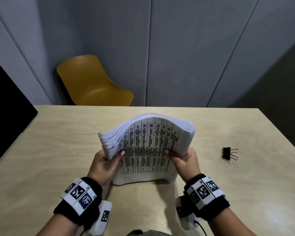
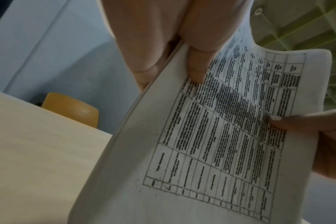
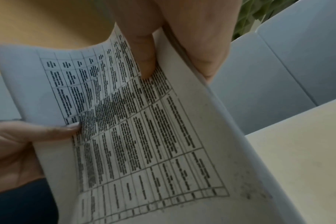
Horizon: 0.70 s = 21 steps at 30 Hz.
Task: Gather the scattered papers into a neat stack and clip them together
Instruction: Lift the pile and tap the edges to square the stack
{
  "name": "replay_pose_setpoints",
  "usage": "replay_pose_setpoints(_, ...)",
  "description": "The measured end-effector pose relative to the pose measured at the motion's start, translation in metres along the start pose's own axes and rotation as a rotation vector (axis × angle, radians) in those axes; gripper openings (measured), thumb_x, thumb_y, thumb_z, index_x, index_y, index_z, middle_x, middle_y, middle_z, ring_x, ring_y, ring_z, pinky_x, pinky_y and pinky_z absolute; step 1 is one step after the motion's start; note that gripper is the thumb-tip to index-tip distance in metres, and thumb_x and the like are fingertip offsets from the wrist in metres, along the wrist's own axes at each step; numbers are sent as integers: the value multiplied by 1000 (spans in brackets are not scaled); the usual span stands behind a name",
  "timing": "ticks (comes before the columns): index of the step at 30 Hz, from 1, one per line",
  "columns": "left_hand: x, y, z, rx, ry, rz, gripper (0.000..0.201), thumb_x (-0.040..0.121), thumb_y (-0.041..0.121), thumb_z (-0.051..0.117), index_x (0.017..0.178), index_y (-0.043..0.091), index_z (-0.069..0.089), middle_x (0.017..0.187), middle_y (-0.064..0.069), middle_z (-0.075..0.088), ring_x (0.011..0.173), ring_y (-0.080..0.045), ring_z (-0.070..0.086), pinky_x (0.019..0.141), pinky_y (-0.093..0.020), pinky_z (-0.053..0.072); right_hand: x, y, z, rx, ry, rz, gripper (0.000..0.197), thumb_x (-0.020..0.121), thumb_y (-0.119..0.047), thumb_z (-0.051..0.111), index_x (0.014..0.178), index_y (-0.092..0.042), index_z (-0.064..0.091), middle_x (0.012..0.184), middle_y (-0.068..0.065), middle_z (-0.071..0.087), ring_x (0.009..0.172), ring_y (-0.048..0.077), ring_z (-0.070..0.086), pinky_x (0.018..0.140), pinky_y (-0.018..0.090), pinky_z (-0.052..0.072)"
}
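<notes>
Standing on the table at frame centre, the paper stack is gripped by the left hand and right hand; a binder clip lies at right.

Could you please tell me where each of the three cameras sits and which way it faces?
Head: worn on the head, looking forward and down at the table; shows left hand and right hand gripping the papers, clip to the right.
Left wrist: looks along the left hand at the papers.
Right wrist: looks along the right hand at the papers.
Shared: each wrist view also shows the opposite hand's thumb.
</notes>
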<state>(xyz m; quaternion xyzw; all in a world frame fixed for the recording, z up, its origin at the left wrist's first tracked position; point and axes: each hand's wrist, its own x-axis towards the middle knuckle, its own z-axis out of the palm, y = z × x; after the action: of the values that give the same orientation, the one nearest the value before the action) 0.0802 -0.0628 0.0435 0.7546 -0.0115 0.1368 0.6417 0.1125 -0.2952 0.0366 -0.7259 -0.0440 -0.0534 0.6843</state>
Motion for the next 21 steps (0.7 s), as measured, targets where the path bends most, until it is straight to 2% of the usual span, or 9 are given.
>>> replay_pose_setpoints(4, -1, -6, -2, 88, -52, -32, 45, 81, 18, 68, 75, 62, 64, 74, 40, 65, 77, 21, 59, 70, -4, 45, -2, 6, 3, -7, 13, 9, 14, 76, 6, 67, 82, -7, 68, 65, -20, 71, 65, -4, 63, 64, 21, 54)
replay_pose_setpoints(6, -4, -4, -3, 101, -95, -16, 13, 80, 39, 65, 84, 51, 69, 84, 28, 71, 82, 14, 62, 75, -11, 49, -4, 12, 5, -36, 19, 55, 15, 75, 3, 69, 86, -6, 67, 65, -15, 71, 68, 1, 63, 70, 31, 55)
replay_pose_setpoints(7, -6, -5, -5, 104, -97, 12, 20, 81, 52, 59, 89, 39, 72, 90, 18, 74, 84, 8, 63, 77, -12, 49, -5, 13, 6, -49, 30, 71, 18, 74, 1, 71, 87, -10, 65, 70, -11, 71, 72, 4, 64, 74, 36, 55)
replay_pose_setpoints(9, -9, -6, -9, 145, -57, 54, 43, 78, 63, 55, 73, 24, 69, 76, 18, 69, 70, 10, 57, 68, -5, 43, -8, 13, 6, -78, 50, 86, 33, 73, -7, 72, 98, -22, 58, 92, -1, 70, 87, 14, 65, 83, 42, 54)
replay_pose_setpoints(11, -8, -9, -10, 108, -5, 40, 19, 76, 48, 66, 63, 34, 67, 63, 28, 63, 63, 16, 53, 62, -6, 42, -11, 17, 4, -229, 107, 105, 60, 73, -16, 74, 124, -27, 43, 123, 5, 57, 113, 20, 54, 98, 42, 45)
replay_pose_setpoints(13, -6, -11, -8, 38, 130, -28, 12, 78, 37, 70, 72, 29, 64, 73, 13, 66, 69, -4, 61, 66, -20, 44, -15, 21, 3, -314, 191, 181, 93, 70, -24, 78, 143, -27, 19, 143, 9, 35, 131, 23, 37, 110, 44, 32)
replay_pose_setpoints(16, -1, -8, -4, -230, 277, -158, 26, 76, 16, 74, 99, 15, 64, 94, 9, 68, 78, 2, 65, 71, -13, 48, -14, 19, 6, 132, 189, 422, 111, 54, -26, 87, 142, -27, 20, 134, 15, 48, 112, 27, 56, 100, 47, 44)
replay_pose_setpoints(18, -1, -5, 3, -546, 242, -256, 35, 60, 19, 85, 91, 15, 68, 81, 11, 73, 73, 0, 67, 65, -14, 53, -9, 16, 8, 517, 10, 547, 105, 36, -32, 91, 129, -15, 44, 110, 12, 68, 85, 24, 68, 77, 40, 57)
replay_pose_setpoints(21, -5, -1, 11, -712, 123, -389, 25, 66, 12, 73, 89, 9, 63, 69, 4, 73, 68, -9, 69, 56, -20, 56, 0, 16, 8, 761, -126, 479, 88, 42, -21, 90, 119, 1, 55, 106, 17, 70, 90, 31, 68, 75, 41, 57)
